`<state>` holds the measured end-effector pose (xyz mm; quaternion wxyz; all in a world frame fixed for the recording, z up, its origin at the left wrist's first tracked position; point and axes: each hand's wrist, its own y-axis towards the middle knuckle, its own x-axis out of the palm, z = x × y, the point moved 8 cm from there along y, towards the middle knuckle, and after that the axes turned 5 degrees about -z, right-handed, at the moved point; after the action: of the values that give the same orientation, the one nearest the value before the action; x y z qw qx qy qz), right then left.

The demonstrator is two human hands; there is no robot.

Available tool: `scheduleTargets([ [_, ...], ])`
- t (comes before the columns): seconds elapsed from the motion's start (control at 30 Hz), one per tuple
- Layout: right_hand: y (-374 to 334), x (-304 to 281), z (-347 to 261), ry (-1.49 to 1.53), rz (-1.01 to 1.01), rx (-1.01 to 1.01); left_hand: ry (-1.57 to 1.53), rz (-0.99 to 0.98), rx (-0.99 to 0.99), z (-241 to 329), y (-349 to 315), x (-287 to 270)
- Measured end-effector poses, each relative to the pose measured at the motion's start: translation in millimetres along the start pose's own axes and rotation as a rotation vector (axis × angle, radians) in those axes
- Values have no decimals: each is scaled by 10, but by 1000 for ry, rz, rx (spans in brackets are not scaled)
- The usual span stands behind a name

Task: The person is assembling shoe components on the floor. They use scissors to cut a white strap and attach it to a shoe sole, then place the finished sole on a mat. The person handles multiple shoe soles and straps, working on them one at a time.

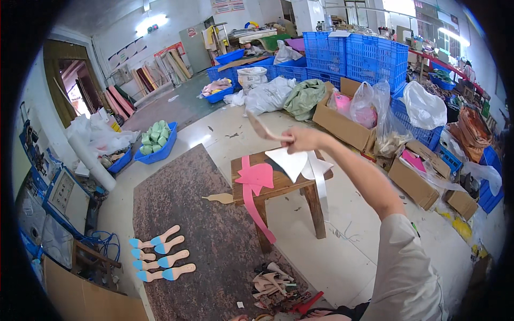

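My right hand (302, 140) reaches out over the wooden stool (241, 167), closed on one end of a beige insole (261, 129) that is smeared by motion. Below it on the stool lie white cut pieces (289, 160) and a pink cut piece (257, 176) with a long strap hanging over the edge. A lone yellowish insole (219, 198) rests on the dark tabletop beside the stool. Farther left, several insoles with blue ends (179, 271) lie in two rows. Only a sliver of my left hand (240, 318) shows at the lower edge, its fingers mostly hidden.
A heap of scraps (274, 286) and a red-handled tool (309, 304) lie at the near edge of the dark tabletop (182, 184). Blue crates (375, 59), sacks (270, 95) and open cardboard boxes (342, 120) stand behind. A blue basin (160, 151) of green bundles is on the floor.
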<state>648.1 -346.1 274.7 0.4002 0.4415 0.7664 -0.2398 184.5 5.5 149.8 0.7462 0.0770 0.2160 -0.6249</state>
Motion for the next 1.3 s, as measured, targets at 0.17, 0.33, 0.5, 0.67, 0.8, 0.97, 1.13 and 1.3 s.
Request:
scheduleTargets([
  [0.17,-210,-112,-717,194,-62,-121,-238,105,8,-120,3,-142],
  [0.33,-63,24,-961,86,-38,-128,-43,26,59,-99,100,-19],
  [0.5,6,-123,129,-389,187,178,57,-7,144,10,9,50],
  [0.67,-885,-158,1037,-238,68,472,51,-22,132,44,-59,-4],
  [0.8,-1099,71,1123,214,98,490,112,-82,122,5,99,125],
  [0.97,-1018,-81,880,155,125,471,20,-143,123,164,168,263],
  [1.13,-902,-481,391,184,369,420,-53,-175,26,208,30,194],
  [1.3,-966,-814,-395,-498,532,343,-87,-129,99,185,-88,91],
])
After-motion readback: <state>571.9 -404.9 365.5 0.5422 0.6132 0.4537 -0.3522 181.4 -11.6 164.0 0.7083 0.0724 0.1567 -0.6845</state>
